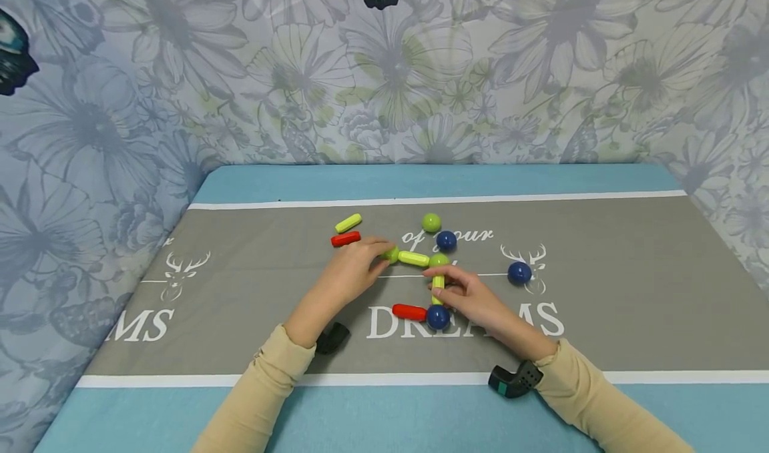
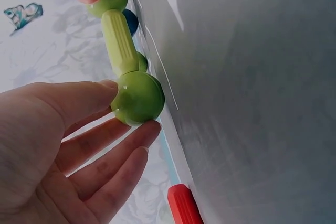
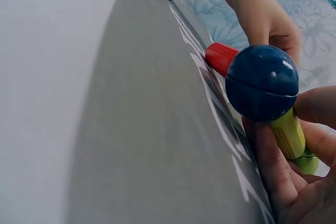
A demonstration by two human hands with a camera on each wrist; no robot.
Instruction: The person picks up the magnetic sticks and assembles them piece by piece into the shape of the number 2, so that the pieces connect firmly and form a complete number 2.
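Observation:
A joined chain of balls and ridged rods lies on the grey mat. My left hand pinches the green ball at its left end, thumb on one side and fingertips below. From that ball a yellow-green rod leads to a second green ball. My right hand grips another yellow-green rod, which runs from the second green ball toward me to a blue ball. A red rod sticks out leftward from this blue ball.
Past my left hand lie a loose yellow-green rod and a red rod. Behind the chain sit a green ball and a blue ball. Another blue ball rests to the right. The grey printed mat covers a light-blue table.

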